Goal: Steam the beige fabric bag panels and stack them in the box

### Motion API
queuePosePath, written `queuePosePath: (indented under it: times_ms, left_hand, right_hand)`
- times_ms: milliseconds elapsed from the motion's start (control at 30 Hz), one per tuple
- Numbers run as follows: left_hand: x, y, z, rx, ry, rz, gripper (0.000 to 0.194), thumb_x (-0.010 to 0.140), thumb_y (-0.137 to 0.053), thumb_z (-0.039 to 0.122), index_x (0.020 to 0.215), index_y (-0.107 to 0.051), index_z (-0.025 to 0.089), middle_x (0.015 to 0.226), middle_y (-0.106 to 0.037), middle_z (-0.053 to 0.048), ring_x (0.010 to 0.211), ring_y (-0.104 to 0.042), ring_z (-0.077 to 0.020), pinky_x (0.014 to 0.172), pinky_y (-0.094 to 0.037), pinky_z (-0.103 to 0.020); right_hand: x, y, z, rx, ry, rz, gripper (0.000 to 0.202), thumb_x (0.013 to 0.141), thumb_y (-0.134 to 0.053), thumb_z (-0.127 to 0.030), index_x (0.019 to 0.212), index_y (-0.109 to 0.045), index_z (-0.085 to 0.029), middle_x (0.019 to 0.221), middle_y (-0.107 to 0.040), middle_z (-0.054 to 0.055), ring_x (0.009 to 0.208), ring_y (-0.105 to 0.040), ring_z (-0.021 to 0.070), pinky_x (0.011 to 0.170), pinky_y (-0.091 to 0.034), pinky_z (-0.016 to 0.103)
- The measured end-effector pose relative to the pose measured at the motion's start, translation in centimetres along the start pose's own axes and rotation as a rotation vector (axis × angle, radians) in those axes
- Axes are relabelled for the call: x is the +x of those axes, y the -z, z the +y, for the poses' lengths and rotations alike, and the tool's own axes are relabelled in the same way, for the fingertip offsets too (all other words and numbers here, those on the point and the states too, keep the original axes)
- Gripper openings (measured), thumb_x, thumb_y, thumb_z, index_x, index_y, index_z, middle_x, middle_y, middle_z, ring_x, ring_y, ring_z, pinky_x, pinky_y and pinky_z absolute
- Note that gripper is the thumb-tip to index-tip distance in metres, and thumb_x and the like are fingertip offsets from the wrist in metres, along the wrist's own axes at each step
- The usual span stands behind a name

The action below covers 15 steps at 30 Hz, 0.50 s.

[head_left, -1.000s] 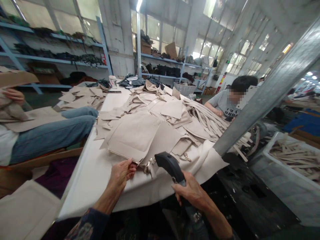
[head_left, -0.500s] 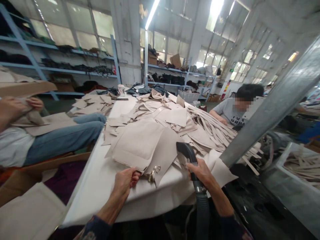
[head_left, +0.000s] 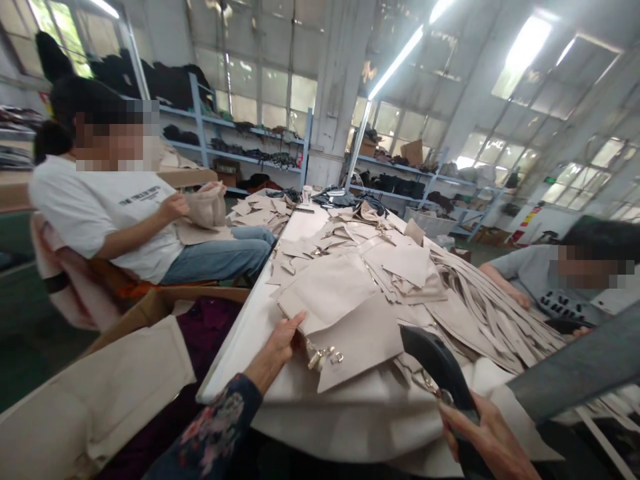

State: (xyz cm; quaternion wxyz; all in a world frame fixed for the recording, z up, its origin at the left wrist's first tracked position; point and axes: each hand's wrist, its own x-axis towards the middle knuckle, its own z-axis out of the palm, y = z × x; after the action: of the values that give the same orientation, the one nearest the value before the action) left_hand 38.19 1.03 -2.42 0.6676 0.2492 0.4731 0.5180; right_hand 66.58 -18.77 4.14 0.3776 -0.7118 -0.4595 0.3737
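Observation:
My left hand (head_left: pixel 285 340) pinches the near edge of a beige bag piece (head_left: pixel 330 287) lying on the white table (head_left: pixel 240 340). Just right of those fingers, brass-coloured clasps (head_left: pixel 324 357) rest against a flat beige panel (head_left: pixel 363 337). At the lower right, my right hand (head_left: pixel 480 427) is wrapped round a black curved hose nozzle (head_left: pixel 440 360), whose tip touches the panel's right side. A small metal piece shows near my right thumb, too blurred to name.
A seated person (head_left: pixel 115 213) in white handles beige pieces at the left; another (head_left: pixel 565 280) sits at the right. Beige straps (head_left: pixel 490 300) and panels cover the table. A slanted metal post (head_left: pixel 575 367) stands at right, an open carton (head_left: pixel 150 313) at lower left.
The view has swung left, showing more of the person in white. My right hand and the nozzle are nearer the lower right, farther from my left hand, which still pinches the bag piece.

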Motion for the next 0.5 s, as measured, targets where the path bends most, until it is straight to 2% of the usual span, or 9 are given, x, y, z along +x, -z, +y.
queuePosePath:
  times_ms: [100,200,367,500]
  left_hand:
    - [0.5,0.5,0.4,-0.054,0.041,-0.016,0.004,0.072,-0.062,0.012,0.076,-0.061,0.012,0.069,-0.068,-0.009,0.067,-0.066,-0.0206,0.064,-0.054,-0.032]
    - [0.1,1.2,0.0,-0.070,0.041,0.010,0.007,0.074,-0.059,0.010,0.077,-0.063,0.014,0.073,-0.069,-0.007,0.070,-0.066,-0.0193,0.067,-0.055,-0.030]
    - [-0.4,2.3,-0.7,-0.052,0.055,0.044,0.008,0.074,-0.061,0.008,0.074,-0.063,0.016,0.068,-0.068,-0.005,0.069,-0.066,-0.0201,0.063,-0.054,-0.030]
    - [-0.5,2.5,-0.8,-0.096,0.065,0.062,0.011,0.072,-0.060,0.003,0.074,-0.063,0.014,0.066,-0.067,-0.005,0.067,-0.066,-0.0188,0.065,-0.055,-0.029]
  right_hand:
    - [-1.1,-1.1,-1.0,0.012,0.031,-0.044,0.038,0.074,-0.057,-0.055,0.076,-0.048,-0.018,0.041,-0.049,-0.005,0.034,-0.047,0.0113,0.036,-0.037,0.022]
    - [-1.2,-2.3,-2.2,0.038,0.039,-0.085,0.031,0.075,-0.058,-0.047,0.078,-0.046,-0.018,0.044,-0.051,-0.005,0.035,-0.047,0.0103,0.037,-0.039,0.021]
    - [0.6,-4.2,-3.2,0.079,0.046,-0.095,0.024,0.077,-0.057,-0.039,0.077,-0.045,-0.019,0.049,-0.054,-0.005,0.039,-0.051,0.0104,0.040,-0.044,0.021]
    - [2.7,-5.6,-3.1,0.077,0.065,-0.096,0.020,0.077,-0.057,-0.035,0.078,-0.047,-0.018,0.051,-0.054,-0.006,0.042,-0.053,0.0103,0.042,-0.046,0.020]
